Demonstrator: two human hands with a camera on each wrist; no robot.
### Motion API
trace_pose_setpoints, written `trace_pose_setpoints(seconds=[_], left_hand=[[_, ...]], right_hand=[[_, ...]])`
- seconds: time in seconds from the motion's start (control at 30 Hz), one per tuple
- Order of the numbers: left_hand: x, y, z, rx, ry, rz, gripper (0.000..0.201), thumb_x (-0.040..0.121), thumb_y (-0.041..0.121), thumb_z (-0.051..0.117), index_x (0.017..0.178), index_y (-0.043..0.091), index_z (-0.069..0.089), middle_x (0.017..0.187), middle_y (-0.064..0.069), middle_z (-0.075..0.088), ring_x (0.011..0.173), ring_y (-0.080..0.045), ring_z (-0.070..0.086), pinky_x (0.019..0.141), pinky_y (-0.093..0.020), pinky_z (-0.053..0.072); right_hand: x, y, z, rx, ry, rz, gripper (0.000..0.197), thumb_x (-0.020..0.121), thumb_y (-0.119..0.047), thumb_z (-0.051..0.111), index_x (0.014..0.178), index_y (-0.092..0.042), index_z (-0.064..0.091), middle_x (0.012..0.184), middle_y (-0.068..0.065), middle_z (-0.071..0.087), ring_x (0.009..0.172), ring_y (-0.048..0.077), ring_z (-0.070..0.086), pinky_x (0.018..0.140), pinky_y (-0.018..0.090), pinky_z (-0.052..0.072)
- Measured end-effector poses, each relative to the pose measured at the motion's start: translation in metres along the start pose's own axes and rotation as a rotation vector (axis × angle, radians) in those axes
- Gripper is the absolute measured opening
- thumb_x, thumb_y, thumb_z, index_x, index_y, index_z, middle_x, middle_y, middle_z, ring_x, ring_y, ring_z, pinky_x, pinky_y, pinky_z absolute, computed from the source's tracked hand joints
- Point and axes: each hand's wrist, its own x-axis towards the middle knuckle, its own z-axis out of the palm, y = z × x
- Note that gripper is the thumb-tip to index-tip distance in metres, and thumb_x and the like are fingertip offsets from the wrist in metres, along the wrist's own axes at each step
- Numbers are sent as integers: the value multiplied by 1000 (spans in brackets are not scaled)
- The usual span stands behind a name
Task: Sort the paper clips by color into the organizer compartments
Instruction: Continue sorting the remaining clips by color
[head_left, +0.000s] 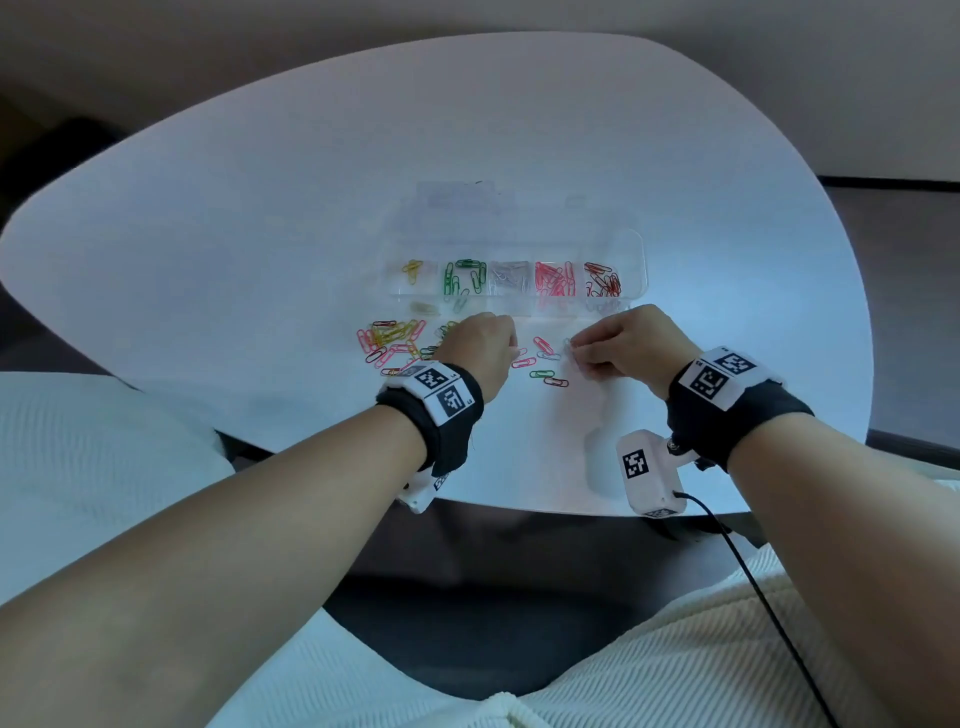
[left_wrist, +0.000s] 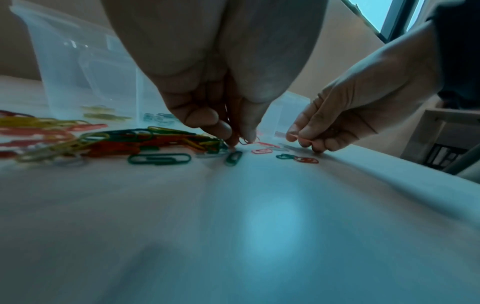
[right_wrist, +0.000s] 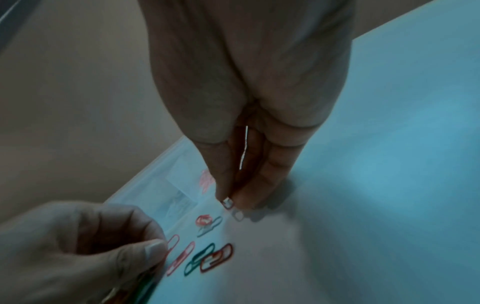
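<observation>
A clear organizer (head_left: 631, 260) stands mid-table; its compartments hold, left to right, yellow, green, silver, pink and red clips. A mixed loose pile of clips (head_left: 392, 340) lies to its front left. My left hand (head_left: 511, 344) is curled at the pile's right edge, and thin red paper clips (left_wrist: 232, 123) show pinched between its fingertips (left_wrist: 223, 128). My right hand (head_left: 574, 348) pinches silver paper clips (right_wrist: 228, 202) just above the table, in front of the organizer. Between the hands lie a pink clip (head_left: 543, 343), a green clip (head_left: 542, 373) and a red clip (head_left: 556, 382).
The white rounded table (head_left: 260, 208) stretches wide around the work. The organizer's clear lid (head_left: 467, 208) lies open behind it. The table's front edge runs just under my wrists, where the right wrist camera (head_left: 647, 478) and its cable hang. My lap is in white fabric.
</observation>
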Motion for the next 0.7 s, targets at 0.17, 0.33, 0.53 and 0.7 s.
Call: trace_pose_setpoints(seconds=[0.17, 0.33, 0.53, 0.7], left_hand=[[-6, -2, -3, -279, 55, -45, 10, 92, 17, 60, 97, 12, 68, 92, -3, 67, 83, -20, 61, 77, -29, 51], [-9, -2, -7, -598, 48, -177, 24, 91, 9, 50, 88, 18, 73, 69, 7, 59, 65, -15, 55, 65, -24, 47], [-8, 0, -12, -645, 51, -284, 12, 62, 16, 44, 54, 7, 46, 58, -11, 42, 55, -24, 35, 56, -29, 30], [-13, 4, 1, -188, 32, -109, 14, 86, 35, 58, 95, 26, 65, 77, 2, 61, 73, -22, 56, 64, -28, 44]], right_hand=[[-1, -3, -2, 210, -37, 94, 8, 86, 1, 63, 88, 7, 67, 81, 21, 67, 67, 28, 63, 74, 35, 61], [-5, -15, 1, 399, -55, 196, 24, 85, -5, 36, 70, -4, 55, 63, 13, 59, 56, 27, 57, 60, 33, 56], [-2, -19, 23, -6, 43, -28, 24, 86, -19, 51, 66, -13, 63, 55, -1, 47, 49, 17, 37, 46, 21, 26], [0, -2, 41, -606, 202, -233, 17, 85, -38, 65, 91, -24, 72, 79, -2, 65, 76, 17, 61, 60, 25, 39]])
